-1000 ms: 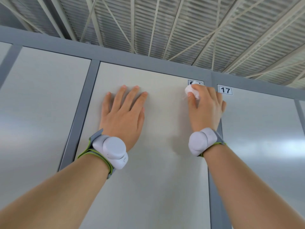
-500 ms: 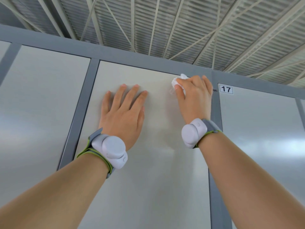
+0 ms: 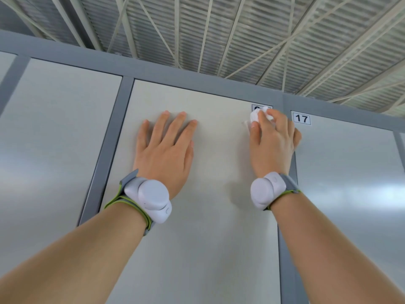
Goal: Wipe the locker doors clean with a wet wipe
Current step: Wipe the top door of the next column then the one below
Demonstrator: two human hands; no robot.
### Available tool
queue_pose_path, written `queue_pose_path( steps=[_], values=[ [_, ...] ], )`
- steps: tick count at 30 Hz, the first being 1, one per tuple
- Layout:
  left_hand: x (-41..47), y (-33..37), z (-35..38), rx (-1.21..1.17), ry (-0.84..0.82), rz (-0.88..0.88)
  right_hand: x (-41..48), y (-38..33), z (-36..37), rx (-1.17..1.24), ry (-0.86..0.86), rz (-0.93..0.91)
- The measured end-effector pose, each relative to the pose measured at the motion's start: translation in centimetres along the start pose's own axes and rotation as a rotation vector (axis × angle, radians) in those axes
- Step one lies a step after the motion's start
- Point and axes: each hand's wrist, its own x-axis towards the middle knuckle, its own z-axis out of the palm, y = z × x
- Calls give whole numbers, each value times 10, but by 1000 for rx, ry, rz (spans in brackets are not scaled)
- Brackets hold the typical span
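Corner work here: right hand (image 3: 274, 145) pinches the balled-up wet wipe (image 3: 257, 116) against the number label (image 3: 255, 107) in the middle locker door (image 3: 208, 238)'s top corner, while left hand (image 3: 164, 150) lies flat on it, fingers straight, holding nothing. Next up, probably sweeps down the rest.

Pale corrugated metal ceiling (image 3: 190, 25), slim white steel struts (image 3: 205, 34) crossing beneath it, grey metal top rail (image 3: 65, 50) below the ceiling, soft even light.
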Motion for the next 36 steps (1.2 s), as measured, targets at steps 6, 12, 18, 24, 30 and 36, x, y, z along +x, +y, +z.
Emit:
queue_pose_path(
  steps=[6,12,18,24,30,36],
  values=[
    [0,0,-1,3,-8,0,-26,-28,-9,73,-8,-189],
    [1,0,-2,-11,-2,2,-27,-19,-10,92,11,-159],
    [1,0,-3,-4,-16,3,-33,9,-16,14,46,82],
    [1,-1,-3,-9,-18,2,-39,3,-17,50,54,157],
    [0,-4,-7,-103,-18,2,-40,1,-17,79,41,94],
    [-23,-12,-19,-114,-5,59,-42,-2,-19,95,35,36]
  ],
)
